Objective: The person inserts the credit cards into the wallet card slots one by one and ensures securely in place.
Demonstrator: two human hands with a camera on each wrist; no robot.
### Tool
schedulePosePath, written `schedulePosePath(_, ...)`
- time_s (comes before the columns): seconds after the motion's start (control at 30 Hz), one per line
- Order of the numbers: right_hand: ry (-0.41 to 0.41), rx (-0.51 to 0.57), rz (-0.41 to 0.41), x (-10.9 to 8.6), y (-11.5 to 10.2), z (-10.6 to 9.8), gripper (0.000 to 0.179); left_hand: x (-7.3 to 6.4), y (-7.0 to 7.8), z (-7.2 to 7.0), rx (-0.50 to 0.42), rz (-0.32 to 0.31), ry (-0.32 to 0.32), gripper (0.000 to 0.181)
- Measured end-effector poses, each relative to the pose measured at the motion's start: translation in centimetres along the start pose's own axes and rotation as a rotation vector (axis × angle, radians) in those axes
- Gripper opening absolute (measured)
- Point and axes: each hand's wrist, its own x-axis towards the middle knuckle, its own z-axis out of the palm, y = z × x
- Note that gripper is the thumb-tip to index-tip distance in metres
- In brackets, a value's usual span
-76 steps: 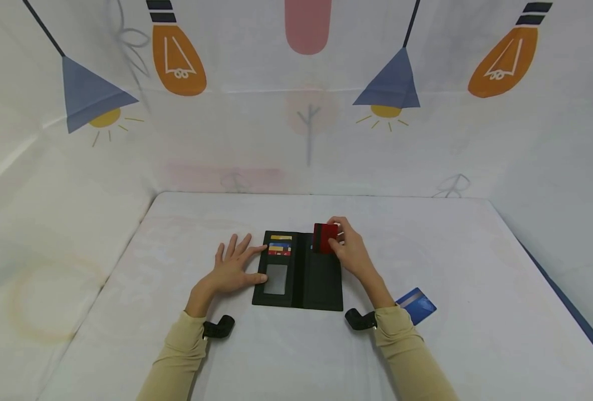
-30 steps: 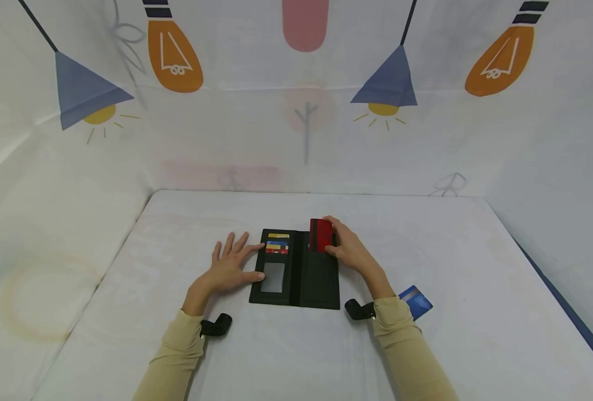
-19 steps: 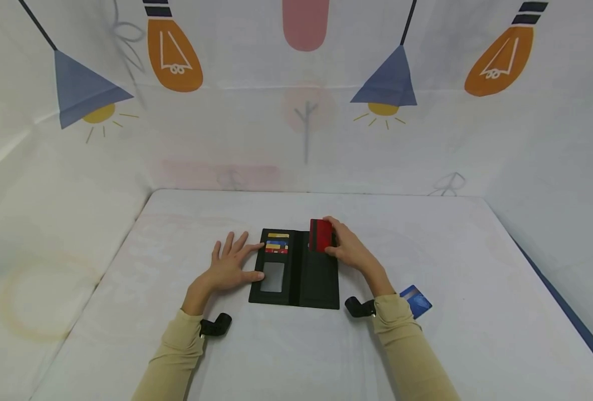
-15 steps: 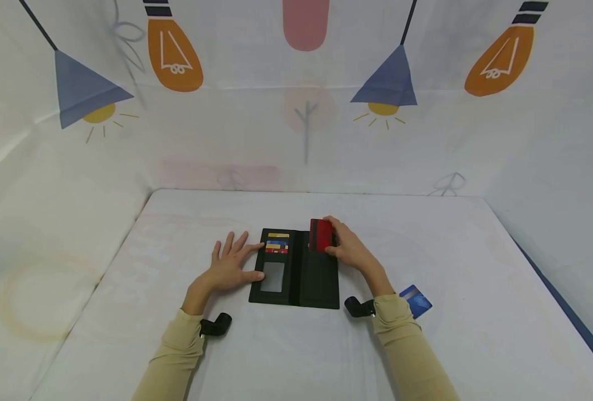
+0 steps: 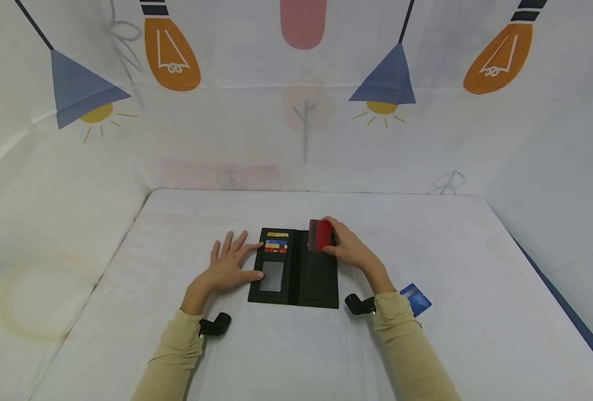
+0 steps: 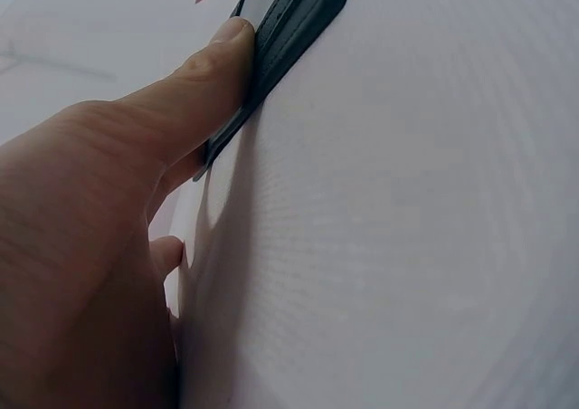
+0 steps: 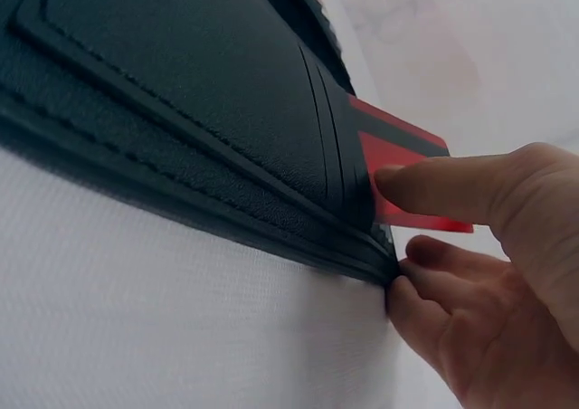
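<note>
An unfolded black wallet point(image 5: 319, 278) lies on the white table. Its left panel holds several cards point(image 5: 276, 246) in slots above a clear window point(image 5: 272, 277). My right hand point(image 5: 349, 245) pinches a red card point(image 5: 316, 235) with a dark stripe at the top of the right panel. The right wrist view shows the card point(image 7: 398, 160) sticking out past the slot edges; its inner end is hidden. The thumb lies on the card, with other fingers by the wallet's edge. My left hand point(image 5: 228, 270) is spread, its thumb and index finger touching the wallet's left edge.
A blue card point(image 5: 416, 299) lies on the table point(image 5: 286, 356) beside the right sleeve, partly covered by it. Black wrist cameras point(image 5: 216, 324) sit on both wrists. White printed cloth walls point(image 5: 246, 128) stand behind the table and at its sides.
The red card has shifted slightly left on the right panel since the earliest frame, and slightly down over the last second. My left hand keeps its place at the wallet's edge.
</note>
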Motion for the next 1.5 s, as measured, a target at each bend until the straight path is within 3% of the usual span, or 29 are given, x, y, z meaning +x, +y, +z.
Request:
schedulePosePath(0.23,0.003,-0.018,-0.013,-0.2,-0.4,-0.1,0.062,-0.2,0.1,0.0,-0.008,0.002,0.005,0.077)
schedulePosePath(0.47,0.006,-0.122,-0.031,-0.8,-0.5,0.4,0.046,-0.2,0.1,-0.2,-0.009,0.008,0.006,0.077)
schedulePosePath(0.7,-0.051,-0.085,0.042,-0.7,-0.4,0.6,0.064,-0.2,0.1,-0.1,0.001,-0.001,-0.004,0.077)
schedulePosePath(0.87,-0.071,-0.088,0.032,-0.8,-0.2,0.5,0.069,-0.2,0.1,-0.1,0.005,-0.002,0.001,0.077)
schedulePosePath(1.27,-0.048,-0.061,-0.020,-1.1,0.6,0.9,0.043,-0.1,0.0,0.0,-0.011,0.006,0.001,0.078)
schedulePosePath(1.5,-0.063,-0.098,-0.071,-1.0,0.7,0.8,0.028,-0.2,0.0,-0.1,0.007,0.000,0.001,0.078)
